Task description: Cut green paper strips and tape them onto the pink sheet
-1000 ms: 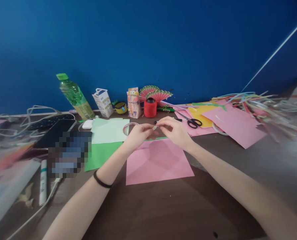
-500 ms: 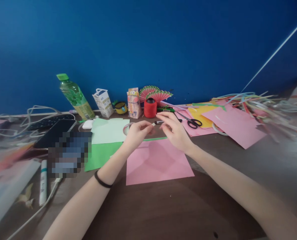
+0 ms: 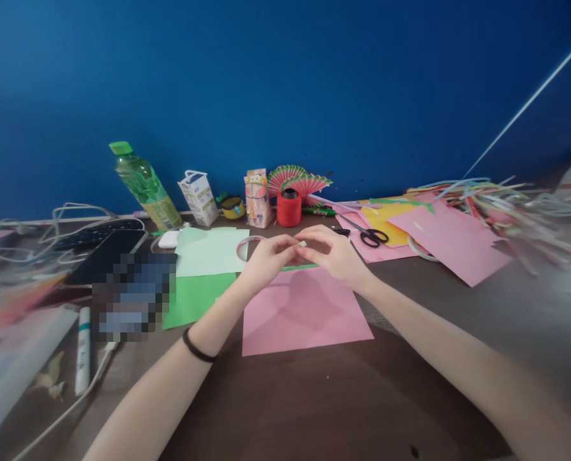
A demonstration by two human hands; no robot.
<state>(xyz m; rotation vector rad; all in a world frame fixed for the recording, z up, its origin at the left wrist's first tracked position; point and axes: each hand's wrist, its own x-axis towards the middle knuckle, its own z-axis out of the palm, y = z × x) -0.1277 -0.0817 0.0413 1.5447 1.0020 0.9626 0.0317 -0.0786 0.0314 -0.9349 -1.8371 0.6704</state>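
My left hand (image 3: 269, 261) and my right hand (image 3: 337, 257) meet fingertip to fingertip above the far edge of a pink paper sheet (image 3: 305, 317). Between them shows a small whitish piece (image 3: 303, 244), too small to name, pinched by the fingers of both hands. A thin green strip (image 3: 301, 267) lies just below the fingertips, along the sheet's far edge. Close to my left hand, a tape roll (image 3: 241, 248) rests at the edge of a pale green paper (image 3: 209, 251). Black-handled scissors (image 3: 374, 238) lie to the right of my right hand.
A tilted green bottle (image 3: 146, 186), a white carton (image 3: 199, 198), a patterned carton (image 3: 257, 200), a red thread spool (image 3: 289, 209) and a folded paper fan (image 3: 309, 184) line the blue wall. Phones, cables and a marker (image 3: 82, 352) lie left; paper strips (image 3: 501, 198) heap right.
My right hand has lowered and its spread fingers have closed in to meet my left fingertips at the whitish piece. My left hand has barely moved.
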